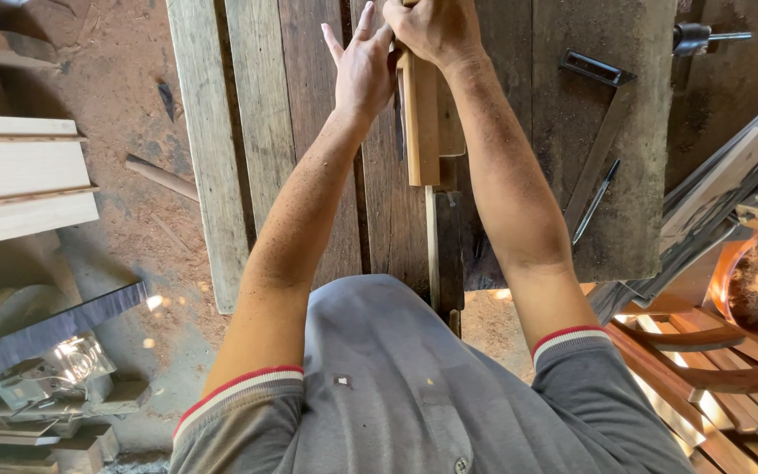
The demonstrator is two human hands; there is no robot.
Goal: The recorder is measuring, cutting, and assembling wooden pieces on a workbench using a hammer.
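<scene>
Your right hand (434, 31) is clamped over the far end of the pale wooden strip (421, 123), whose long axis runs straight back toward your body along the plank workbench (261, 105). Your left hand (362, 68) presses flat against the strip's left side, fingers spread, nothing gripped. A steel square (603, 132) lies well right of the strip.

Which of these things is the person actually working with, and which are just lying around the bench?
In use:
- wooden piece, upright on the bench
- left hand, flat against its side
- right hand, gripping its top
- plank workbench beneath

Lying about:
- metal square on the bench
- pen beside it
- pale boards, left
- wooden chair parts, lower right
</scene>
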